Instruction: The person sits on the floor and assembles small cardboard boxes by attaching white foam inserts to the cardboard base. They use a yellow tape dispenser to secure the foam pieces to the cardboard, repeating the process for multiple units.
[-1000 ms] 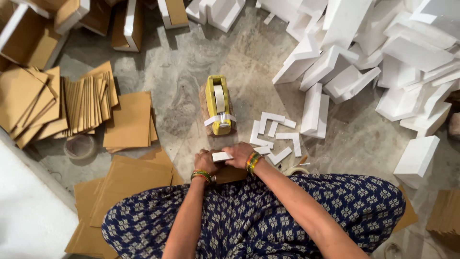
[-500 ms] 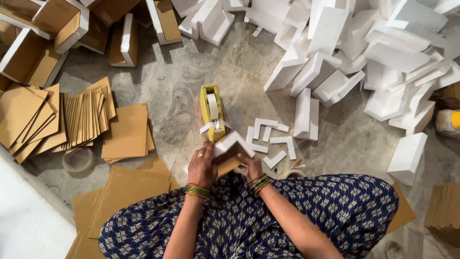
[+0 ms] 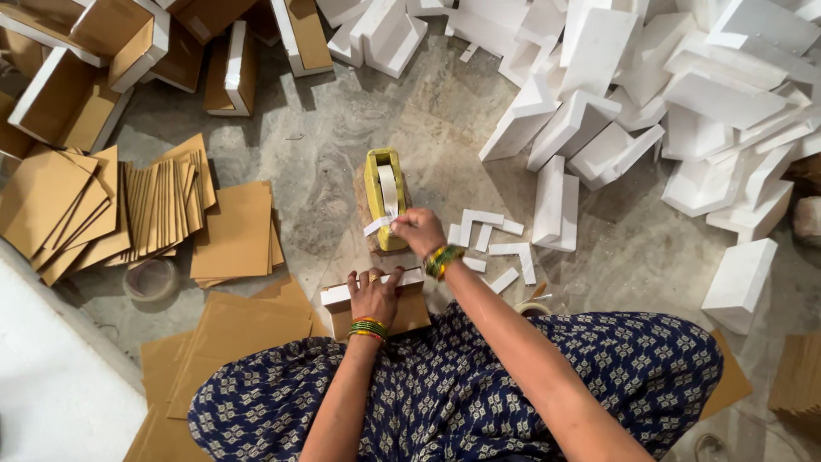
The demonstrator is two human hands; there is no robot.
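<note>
Yellow tape dispenser [image 3: 384,198] on floor; right hand [image 3: 418,231] pinches its white tape end [image 3: 377,227]. Left hand [image 3: 374,296] presses flat, fingers spread, on half-made box [image 3: 373,306] at knees. Best pulled straight, box kept pinned.

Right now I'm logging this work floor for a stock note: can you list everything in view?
tape dispenser: one, yellow, floor centre
box: one, brown with white edge, at the knees
cardboard sheets: many, brown, left
open boxes: several, brown and white, top left
white pieces: many, heaped right
small strips: several, white, beside the dispenser
tape roll: one, clear, left
left hand: flat on the box
right hand: pinching tape at the dispenser
</note>
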